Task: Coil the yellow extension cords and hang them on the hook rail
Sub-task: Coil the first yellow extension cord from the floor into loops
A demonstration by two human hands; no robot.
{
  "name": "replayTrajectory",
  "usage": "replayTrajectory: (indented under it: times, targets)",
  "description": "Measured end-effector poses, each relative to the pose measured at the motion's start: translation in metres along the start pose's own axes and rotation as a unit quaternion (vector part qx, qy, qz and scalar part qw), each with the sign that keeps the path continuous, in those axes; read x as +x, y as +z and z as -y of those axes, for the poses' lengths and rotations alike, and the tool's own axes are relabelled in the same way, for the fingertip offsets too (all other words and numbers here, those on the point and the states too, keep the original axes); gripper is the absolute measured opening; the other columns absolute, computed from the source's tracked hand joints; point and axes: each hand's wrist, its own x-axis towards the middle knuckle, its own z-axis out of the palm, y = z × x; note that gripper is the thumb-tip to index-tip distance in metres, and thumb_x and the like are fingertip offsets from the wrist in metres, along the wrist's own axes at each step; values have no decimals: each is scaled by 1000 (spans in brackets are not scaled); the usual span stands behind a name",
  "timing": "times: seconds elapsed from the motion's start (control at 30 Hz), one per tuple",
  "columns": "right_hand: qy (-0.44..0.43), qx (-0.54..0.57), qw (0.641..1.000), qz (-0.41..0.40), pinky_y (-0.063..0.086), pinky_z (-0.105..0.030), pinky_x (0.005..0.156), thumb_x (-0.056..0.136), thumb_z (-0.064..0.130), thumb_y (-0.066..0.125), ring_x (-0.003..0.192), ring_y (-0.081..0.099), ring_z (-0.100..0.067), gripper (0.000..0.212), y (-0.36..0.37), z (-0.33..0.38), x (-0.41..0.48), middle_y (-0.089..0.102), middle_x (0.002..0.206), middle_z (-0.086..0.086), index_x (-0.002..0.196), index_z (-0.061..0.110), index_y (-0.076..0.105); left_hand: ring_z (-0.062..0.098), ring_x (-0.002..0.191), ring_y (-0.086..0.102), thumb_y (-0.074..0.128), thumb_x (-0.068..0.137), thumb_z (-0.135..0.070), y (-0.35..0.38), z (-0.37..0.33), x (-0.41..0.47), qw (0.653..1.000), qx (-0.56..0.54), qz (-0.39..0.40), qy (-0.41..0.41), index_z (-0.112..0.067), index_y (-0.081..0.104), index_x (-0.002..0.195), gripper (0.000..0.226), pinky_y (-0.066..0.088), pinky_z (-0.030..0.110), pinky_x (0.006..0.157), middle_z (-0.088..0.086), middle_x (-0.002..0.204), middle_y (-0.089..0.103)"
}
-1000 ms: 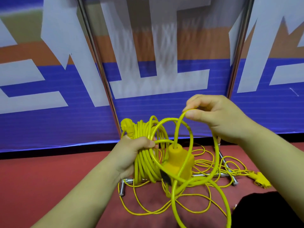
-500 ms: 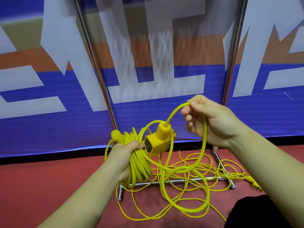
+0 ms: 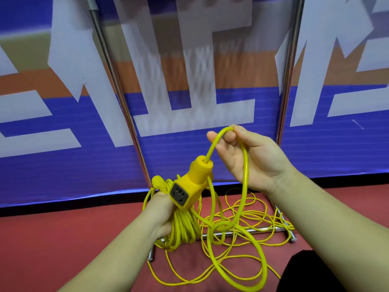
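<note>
Trouble is waiting in the thick yellow rubber cord that is hanging from the right hand. That hand is holding up only the top of one big loop. Its grip is half closed, with the cord hooked over a finger, so the cord could slide off. Below that hand, the loop is dropping down and twisting over itself into a knot-like ring. If the person is pulling now, that ring could be getting tight.

The boxy yellow plastic socket block with a grey face is hanging under the right hand, right beside the left hand. It is heavy-looking, so it may swing and pull turns loose. The left hand is squeezing the bundle of thin yellow cord coils tight in its fist.

More thin yellow cord is lying loose on the red floor, below the right hand, around the shiny metal stand bars. It could be catching there. I cannot see any hook rail.
</note>
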Motion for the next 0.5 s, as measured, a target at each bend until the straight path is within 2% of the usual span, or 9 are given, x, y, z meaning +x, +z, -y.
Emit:
replayTrajectory:
  times: [0.03, 0.1, 0.17, 0.2, 0.23, 0.3, 0.4, 0.5]
  targets:
    - [10, 0, 1000, -3, 61, -27, 67, 90, 19, 50, 96, 74, -22, 13, 1, -2, 0, 60, 66, 0, 83, 8, 56, 23, 47, 56, 71, 88, -13, 2, 1, 1, 1000, -1, -14, -13, -4, 60, 78, 17, 51, 33, 57, 13, 60, 54]
    - [46, -34, 998, 6, 56, -27, 63, 89, 20, 51, 84, 75, -16, 15, 2, -5, 0, 59, 64, 3, 79, 13, 57, 24, 46, 64, 58, 97, -8, 2, 2, 3, 999, 9, -36, -16, 5, 63, 67, 33, 55, 31, 51, 18, 57, 60]
    - [82, -91, 992, 35, 54, -27, 59, 92, 21, 49, 75, 73, -14, 16, -1, -7, -1, 57, 65, 3, 78, 15, 55, 32, 66, 71, 72, 81, -5, 3, -1, -4, 1000, 23, -3, 6, 11, 69, 85, 17, 61, 46, 66, 29, 80, 69]
    - [95, -111, 988, 51, 54, -27, 56, 93, 20, 48, 72, 73, -14, 16, -3, -7, -3, 57, 66, 3, 79, 15, 55, 36, 74, 70, 76, 75, -3, 2, -3, -8, 999, 27, -5, 17, 11, 69, 95, 26, 59, 56, 74, 31, 88, 69]
    - [101, -126, 985, 61, 54, -27, 55, 93, 19, 48, 71, 73, -15, 17, -5, -6, -5, 56, 66, 2, 79, 15, 56, 37, 74, 68, 77, 74, 0, 0, -4, -8, 999, 26, -10, 25, 11, 69, 97, 27, 57, 59, 76, 31, 88, 67]
    - [90, -147, 984, 45, 55, -26, 55, 91, 18, 50, 69, 73, -17, 16, -9, -2, -9, 56, 65, 1, 77, 15, 56, 32, 64, 65, 75, 78, 2, -4, -5, -5, 996, 39, -53, 52, 8, 68, 86, 12, 55, 52, 72, 26, 78, 65]
    - [16, -143, 989, -21, 56, -26, 62, 89, 19, 50, 75, 74, -18, 13, -16, 9, -12, 57, 63, 2, 77, 15, 53, 28, 55, 62, 74, 82, 2, -10, -9, 0, 989, 29, -124, 81, 1, 67, 77, 8, 52, 40, 66, 21, 69, 65]
    - [-61, -94, 991, -78, 59, -33, 81, 98, 17, 47, 99, 73, -22, 20, -28, 17, -8, 61, 69, 1, 79, 16, 54, 30, 66, 61, 77, 78, -1, -23, -12, 8, 979, 13, -177, 97, -3, 65, 78, 12, 51, 44, 67, 20, 75, 61]
